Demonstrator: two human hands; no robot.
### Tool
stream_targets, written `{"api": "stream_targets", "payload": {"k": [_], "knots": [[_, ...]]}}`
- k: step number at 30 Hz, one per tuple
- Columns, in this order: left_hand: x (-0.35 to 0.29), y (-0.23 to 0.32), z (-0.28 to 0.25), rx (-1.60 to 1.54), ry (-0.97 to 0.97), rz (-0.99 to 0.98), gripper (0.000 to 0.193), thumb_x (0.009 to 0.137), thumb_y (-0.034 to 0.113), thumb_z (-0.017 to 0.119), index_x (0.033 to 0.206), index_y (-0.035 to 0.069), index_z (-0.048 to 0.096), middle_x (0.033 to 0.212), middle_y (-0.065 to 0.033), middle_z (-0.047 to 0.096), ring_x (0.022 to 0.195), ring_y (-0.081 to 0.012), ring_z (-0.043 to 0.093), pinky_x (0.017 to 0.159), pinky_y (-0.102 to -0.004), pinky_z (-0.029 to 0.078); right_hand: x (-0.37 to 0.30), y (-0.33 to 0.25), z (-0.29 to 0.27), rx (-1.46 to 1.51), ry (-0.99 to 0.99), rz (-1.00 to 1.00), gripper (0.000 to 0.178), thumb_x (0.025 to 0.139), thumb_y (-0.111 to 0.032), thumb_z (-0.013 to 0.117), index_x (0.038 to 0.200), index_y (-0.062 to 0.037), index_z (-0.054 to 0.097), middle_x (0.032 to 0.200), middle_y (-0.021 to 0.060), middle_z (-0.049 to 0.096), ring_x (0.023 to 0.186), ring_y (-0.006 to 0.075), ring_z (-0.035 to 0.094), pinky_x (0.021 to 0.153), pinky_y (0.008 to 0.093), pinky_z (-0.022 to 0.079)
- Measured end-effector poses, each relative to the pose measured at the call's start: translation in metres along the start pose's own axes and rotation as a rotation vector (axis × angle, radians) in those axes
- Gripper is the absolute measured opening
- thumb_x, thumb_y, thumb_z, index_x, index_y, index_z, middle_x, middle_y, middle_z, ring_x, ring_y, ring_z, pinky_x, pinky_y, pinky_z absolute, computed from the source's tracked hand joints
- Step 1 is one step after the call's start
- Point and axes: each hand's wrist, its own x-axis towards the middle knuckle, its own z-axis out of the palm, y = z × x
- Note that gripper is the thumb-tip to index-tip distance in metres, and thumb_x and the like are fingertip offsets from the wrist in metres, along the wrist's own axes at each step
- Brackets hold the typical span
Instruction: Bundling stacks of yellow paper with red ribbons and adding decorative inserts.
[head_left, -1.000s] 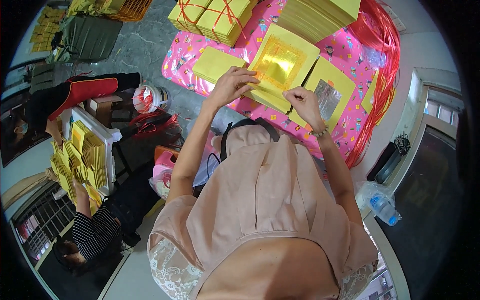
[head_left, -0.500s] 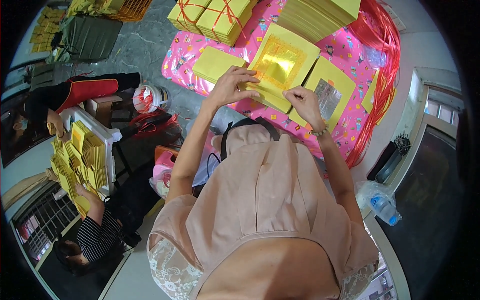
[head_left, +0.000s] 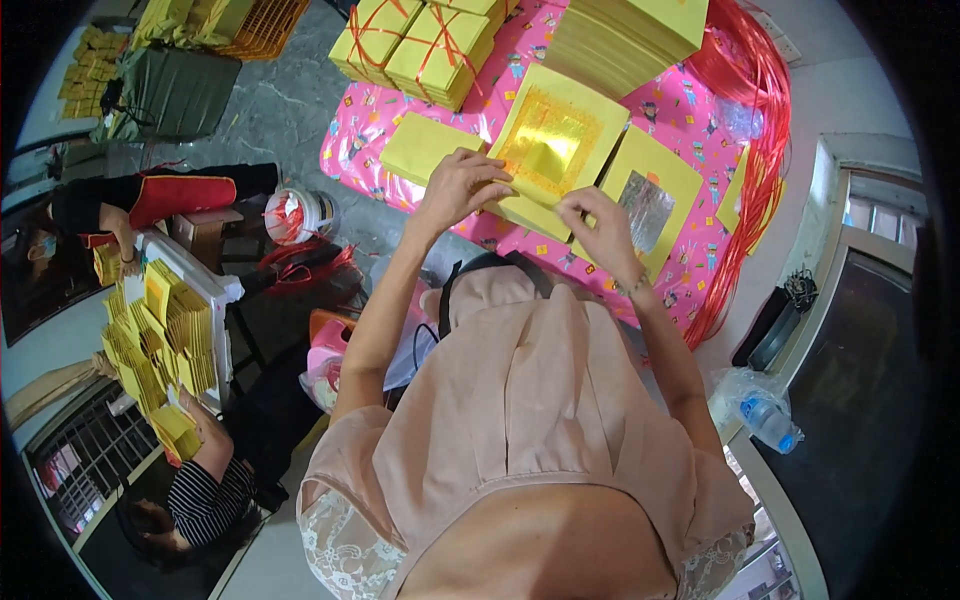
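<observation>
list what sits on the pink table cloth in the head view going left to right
plain yellow sheet → left hand → gold foil sheet → right hand → silver foil sheet → red strings

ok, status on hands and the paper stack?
Left hand and right hand both pinching near edge of gold-foil sheet. It tops the yellow stack. Nothing in the way.

Head-worn fisheye, looking steeply down, close

Both arms stretched forward, left hand (head_left: 462, 186) and right hand (head_left: 598, 222) fingers pinching
</observation>
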Motion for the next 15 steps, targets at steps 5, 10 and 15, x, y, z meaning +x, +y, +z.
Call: {"api": "stream_targets", "payload": {"k": [5,10,15], "knots": [[0.011,0.003,-0.008,0.094,-0.017,0.058,0.033,0.08,0.041,0.074,0.099,0.014,0.075,0.098,-0.003,0.072,0.11,-0.0274,0.056,0.094,-0.0417,0.042,-0.007,-0.002,0.0,-0.39,0.054,-0.372,0.025,0.082,-0.018,0.074,0.102,-0.0048,0.068,0.112,0.0119,0.066,0.103,0.0314,0.063,0.092,0.0406,0.048],[0.025,-0.004,-0.013,-0.122,0.026,-0.038,0.055,0.068,0.039,0.084,0.117,0.016,0.07,0.109,-0.0038,0.07,0.116,-0.0283,0.054,0.102,-0.0431,0.04,0.0,0.015,-0.002,-0.334,0.098,-0.407,0.017,0.086,-0.013,0.07,0.101,-0.0046,0.069,0.108,0.011,0.069,0.104,0.0304,0.065,0.092,0.04,0.049],[0.046,-0.021,-0.005,-0.404,-0.11,0.022,0.05,0.064,0.018,0.086,0.112,0.018,0.073,0.127,0.0005,0.066,0.135,-0.0273,0.042,0.113,-0.0446,0.032,0.005,0.016,-0.007,-0.105,0.096,-0.322,0.017,0.087,-0.006,0.068,0.103,-0.003,0.068,0.103,0.0119,0.071,0.098,0.0298,0.068,0.083,0.0367,0.054]]}}
